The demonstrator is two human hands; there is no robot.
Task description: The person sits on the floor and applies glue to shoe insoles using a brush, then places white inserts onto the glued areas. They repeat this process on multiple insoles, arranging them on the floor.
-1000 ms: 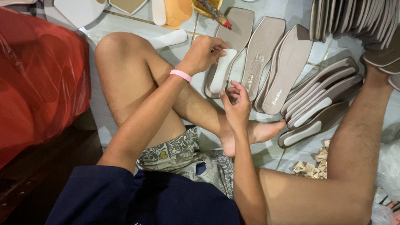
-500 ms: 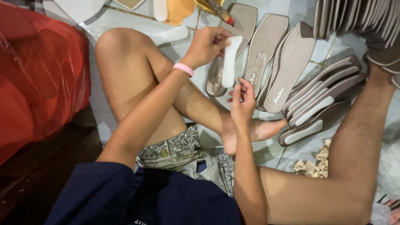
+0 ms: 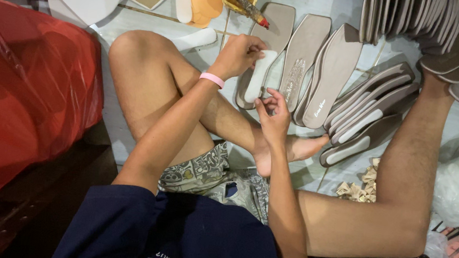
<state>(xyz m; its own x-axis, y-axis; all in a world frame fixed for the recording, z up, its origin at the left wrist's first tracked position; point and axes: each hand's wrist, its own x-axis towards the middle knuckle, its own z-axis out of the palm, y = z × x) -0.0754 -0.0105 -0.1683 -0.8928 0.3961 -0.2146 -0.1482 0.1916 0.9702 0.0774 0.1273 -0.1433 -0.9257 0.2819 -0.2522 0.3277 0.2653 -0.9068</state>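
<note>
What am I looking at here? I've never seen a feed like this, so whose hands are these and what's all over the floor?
There is no machine: one camera on a person's head looks down at their own body as they sit on the floor. The left hand presses a white insole strip onto a grey-brown shoe sole. The right hand hovers just below it; whether it holds anything is unclear. More flat soles lie in a row alongside, with stacked ones to the right. A red plastic bag sits on the left.

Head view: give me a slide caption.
Left hand presses a white pad onto a grey insole; right hand hovers beside.
</note>
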